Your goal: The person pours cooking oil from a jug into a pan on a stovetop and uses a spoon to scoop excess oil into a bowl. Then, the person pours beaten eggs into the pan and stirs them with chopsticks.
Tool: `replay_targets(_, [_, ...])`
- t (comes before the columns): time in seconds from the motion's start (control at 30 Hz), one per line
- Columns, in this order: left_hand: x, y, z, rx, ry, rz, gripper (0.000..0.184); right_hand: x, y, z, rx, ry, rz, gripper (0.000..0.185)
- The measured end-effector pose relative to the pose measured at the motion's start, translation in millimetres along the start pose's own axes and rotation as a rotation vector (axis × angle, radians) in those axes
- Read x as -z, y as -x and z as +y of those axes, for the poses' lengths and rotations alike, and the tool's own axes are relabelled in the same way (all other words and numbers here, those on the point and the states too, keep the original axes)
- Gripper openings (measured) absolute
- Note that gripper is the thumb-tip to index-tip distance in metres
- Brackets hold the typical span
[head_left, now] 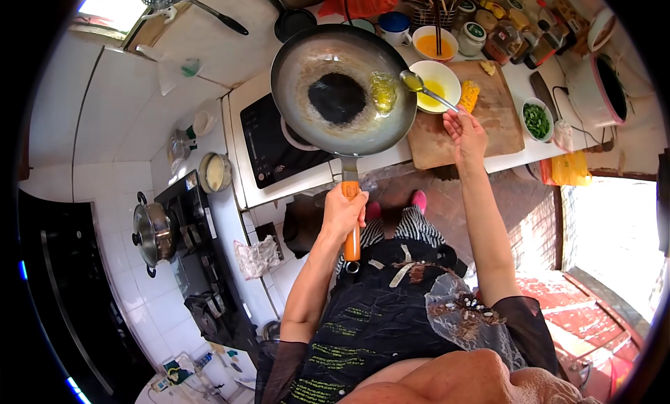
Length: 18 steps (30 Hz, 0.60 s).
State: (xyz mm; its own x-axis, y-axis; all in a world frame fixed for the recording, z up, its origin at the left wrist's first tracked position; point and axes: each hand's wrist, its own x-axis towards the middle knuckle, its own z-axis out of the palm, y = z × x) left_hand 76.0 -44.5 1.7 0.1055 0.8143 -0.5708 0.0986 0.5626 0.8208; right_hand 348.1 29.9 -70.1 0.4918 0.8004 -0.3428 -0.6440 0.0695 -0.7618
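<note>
My left hand [341, 212] is wrapped round the orange handle of a wok [314, 135], which is lifted and tilted over the induction cooktop [262, 146]. A pool of yellow oil [383, 92] lies on the right side of the wok's inner wall; the middle is dark. Between the fingers of my right hand [465, 133] is the handle of a metal spoon [413, 81]. The spoon's bowl, with some yellow liquid in it, is over the left rim of a white bowl [449, 77] that holds more yellow liquid.
Right of the bowl lies a wooden cutting board [499, 128] with a corn piece [470, 95]. Chopped greens fill a small bowl [537, 119]. Behind stand a bowl of orange liquid with chopsticks [434, 47], a mug [396, 31] and several jars [472, 38]. A lidded pot [155, 231] is at left.
</note>
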Motion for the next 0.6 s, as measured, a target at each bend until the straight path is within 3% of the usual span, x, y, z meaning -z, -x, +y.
replay_targets(0.13, [-1,-4,-1,-0.002,-0.009,-0.003,0.013,21,-15,-9,0.145,0.101,0.057,0.025])
replay_targets(0.37, [1,-6,1,-0.007,-0.017,0.014,0.012,23,-17,-7,0.561,0.612,0.029,0.025])
replay_targets(0.5, [1,-3,1,-0.029,-0.002,0.017,0.012,17,-13,-9,0.546,0.630,-0.003,0.026])
replay_targets(0.57, [1,-2,0,-0.026,-0.001,0.014,0.012,9,-10,-8,0.350,0.262,0.003,0.026])
replay_targets(0.6, [1,-1,0,-0.023,-0.001,0.010,0.012,3,-8,-5,0.350,0.262,0.002,0.026])
